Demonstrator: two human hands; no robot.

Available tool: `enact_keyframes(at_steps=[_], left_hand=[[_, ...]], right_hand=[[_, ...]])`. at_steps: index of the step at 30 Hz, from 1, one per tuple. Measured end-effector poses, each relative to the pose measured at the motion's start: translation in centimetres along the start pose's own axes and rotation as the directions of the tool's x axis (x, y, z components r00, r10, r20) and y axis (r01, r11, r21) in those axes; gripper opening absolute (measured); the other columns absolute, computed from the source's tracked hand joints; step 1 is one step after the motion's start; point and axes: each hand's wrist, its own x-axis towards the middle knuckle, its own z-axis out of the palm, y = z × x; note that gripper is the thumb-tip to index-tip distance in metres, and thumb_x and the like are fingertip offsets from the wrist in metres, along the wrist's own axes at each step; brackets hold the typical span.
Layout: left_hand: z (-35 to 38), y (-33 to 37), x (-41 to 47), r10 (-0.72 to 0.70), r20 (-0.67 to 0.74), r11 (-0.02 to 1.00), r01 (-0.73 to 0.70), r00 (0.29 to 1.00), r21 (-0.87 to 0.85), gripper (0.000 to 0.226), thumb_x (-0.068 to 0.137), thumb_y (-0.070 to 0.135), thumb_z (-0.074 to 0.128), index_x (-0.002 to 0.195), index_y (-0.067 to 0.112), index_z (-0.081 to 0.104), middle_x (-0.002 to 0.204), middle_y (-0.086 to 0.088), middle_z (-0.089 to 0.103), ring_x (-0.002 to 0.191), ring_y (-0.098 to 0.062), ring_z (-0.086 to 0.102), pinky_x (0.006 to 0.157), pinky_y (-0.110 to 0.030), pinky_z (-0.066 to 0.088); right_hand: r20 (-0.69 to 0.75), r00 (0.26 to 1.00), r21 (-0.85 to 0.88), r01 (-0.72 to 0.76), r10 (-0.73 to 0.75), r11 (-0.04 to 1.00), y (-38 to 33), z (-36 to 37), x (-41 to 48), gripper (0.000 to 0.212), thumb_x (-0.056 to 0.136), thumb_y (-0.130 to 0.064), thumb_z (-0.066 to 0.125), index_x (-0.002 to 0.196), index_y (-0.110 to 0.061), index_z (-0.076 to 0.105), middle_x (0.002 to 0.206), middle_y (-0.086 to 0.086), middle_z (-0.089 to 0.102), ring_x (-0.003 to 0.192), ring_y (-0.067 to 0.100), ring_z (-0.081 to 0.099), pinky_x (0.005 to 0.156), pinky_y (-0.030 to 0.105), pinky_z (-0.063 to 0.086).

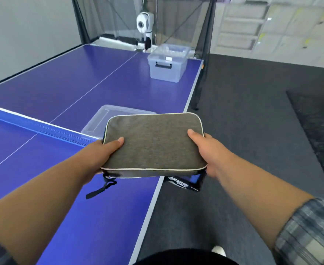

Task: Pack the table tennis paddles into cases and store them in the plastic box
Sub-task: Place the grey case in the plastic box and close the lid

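A grey fabric paddle case [153, 144] with pale piping is held flat in the air over the right edge of the blue table [104, 217]. My left hand [104, 152] grips its left side with the thumb on top. My right hand [205, 148] grips its right side the same way. A black strap [102, 188] and a blue and black piece [184, 182] hang below the case. The clear plastic box [168, 64] stands far off near the table's right edge. Its clear lid [98, 121] lies flat on the table just behind the case. No paddle is visible.
The blue net [42, 129] crosses the table at the left. A white ball machine [145, 25] and black catch netting stand at the far end. Dark carpet [243, 131] covers the floor on the right, with a darker mat [321, 115] further right.
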Motion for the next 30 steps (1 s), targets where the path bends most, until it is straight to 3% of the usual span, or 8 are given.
enact_keyframes(at_steps=[6, 10, 12, 15, 18, 23, 27, 30], left_hand=[[10.5, 8.1, -0.1, 0.066, -0.1, 0.998, -0.063, 0.993, 0.025, 0.028, 0.087, 0.043, 0.064, 0.101, 0.019, 0.067, 0.093, -0.006, 0.074, 0.089, -0.026, 0.068, 0.081, -0.041, 0.053], [18.3, 12.7, 1.1, 0.147, -0.103, 0.989, -0.144, 0.984, 0.036, 0.026, 0.088, 0.035, 0.064, 0.091, 0.01, 0.068, 0.068, -0.005, 0.069, 0.072, -0.028, 0.062, 0.07, -0.04, 0.046], [22.4, 14.3, 1.9, 0.146, -0.143, 0.989, -0.149, 0.979, -0.01, 0.023, 0.087, 0.034, 0.068, 0.087, 0.01, 0.069, 0.06, -0.003, 0.07, 0.068, -0.028, 0.064, 0.068, -0.038, 0.048], [28.6, 15.5, 3.3, 0.107, -0.096, 0.989, -0.116, 0.99, -0.087, 0.025, 0.089, 0.034, 0.064, 0.097, 0.011, 0.069, 0.073, -0.004, 0.075, 0.067, -0.024, 0.07, 0.063, -0.032, 0.051], [33.7, 16.3, 4.8, 0.066, -0.061, 0.99, -0.073, 0.996, -0.12, 0.027, 0.089, 0.036, 0.064, 0.102, 0.013, 0.069, 0.078, -0.004, 0.077, 0.061, -0.019, 0.071, 0.054, -0.027, 0.051], [38.0, 19.0, 8.2, 0.061, -0.09, 0.991, -0.071, 0.994, -0.118, 0.03, 0.087, 0.04, 0.063, 0.106, 0.016, 0.068, 0.083, -0.005, 0.075, 0.068, -0.021, 0.069, 0.053, -0.026, 0.048], [38.9, 20.8, 12.6, 0.073, -0.146, 0.991, -0.089, 0.987, -0.104, 0.031, 0.084, 0.042, 0.065, 0.103, 0.019, 0.068, 0.074, -0.002, 0.075, 0.056, -0.017, 0.069, 0.045, -0.023, 0.047], [39.3, 21.8, 17.0, 0.085, -0.174, 0.99, -0.102, 0.981, -0.093, 0.027, 0.085, 0.042, 0.064, 0.1, 0.02, 0.068, 0.069, 0.002, 0.074, 0.055, -0.015, 0.069, 0.049, -0.026, 0.049]], right_hand=[[-0.033, 0.999, 0.007, 0.034, -0.034, 0.999, -6.4, -10.5, 1.0, 0.023, 0.09, -0.035, 0.056, 0.104, -0.021, 0.067, 0.076, 0.0, 0.078, 0.07, 0.02, 0.075, 0.057, 0.031, 0.055], [-0.024, 0.986, -0.02, 0.162, -0.163, 0.987, -10.7, -18.2, 3.0, 0.023, 0.093, -0.031, 0.05, 0.111, -0.035, 0.064, 0.102, -0.003, 0.076, 0.083, 0.017, 0.075, 0.057, 0.027, 0.055], [0.021, 0.976, -0.023, 0.218, -0.218, 0.976, -12.7, -22.0, 4.0, 0.022, 0.098, -0.03, 0.049, 0.104, -0.047, 0.062, 0.101, -0.011, 0.077, 0.086, 0.011, 0.076, 0.061, 0.027, 0.058], [0.072, 0.967, -0.022, 0.247, -0.245, 0.969, -14.9, -27.9, 6.0, 0.028, 0.102, -0.032, 0.048, 0.102, -0.057, 0.062, 0.104, -0.017, 0.076, 0.094, 0.007, 0.074, 0.077, 0.033, 0.06], [0.051, 0.969, -0.023, 0.242, -0.241, 0.97, -16.9, -32.6, 8.3, 0.028, 0.102, -0.03, 0.049, 0.122, -0.05, 0.056, 0.115, -0.011, 0.074, 0.102, 0.013, 0.073, 0.089, 0.041, 0.059], [0.024, 0.976, -0.031, 0.217, -0.216, 0.976, -19.8, -35.8, 12.7, 0.027, 0.102, -0.028, 0.051, 0.123, -0.042, 0.061, 0.111, -0.009, 0.076, 0.091, 0.011, 0.075, 0.07, 0.032, 0.059], [0.018, 0.98, -0.02, 0.2, -0.199, 0.98, -21.2, -36.3, 17.4, 0.033, 0.102, -0.03, 0.051, 0.132, -0.043, 0.058, 0.115, -0.01, 0.075, 0.097, 0.013, 0.074, 0.072, 0.033, 0.059], [0.019, 0.983, -0.04, 0.181, -0.18, 0.983, -22.4, -35.9, 22.0, 0.032, 0.103, -0.031, 0.05, 0.131, -0.045, 0.058, 0.113, -0.012, 0.075, 0.098, 0.012, 0.074, 0.073, 0.034, 0.059]])
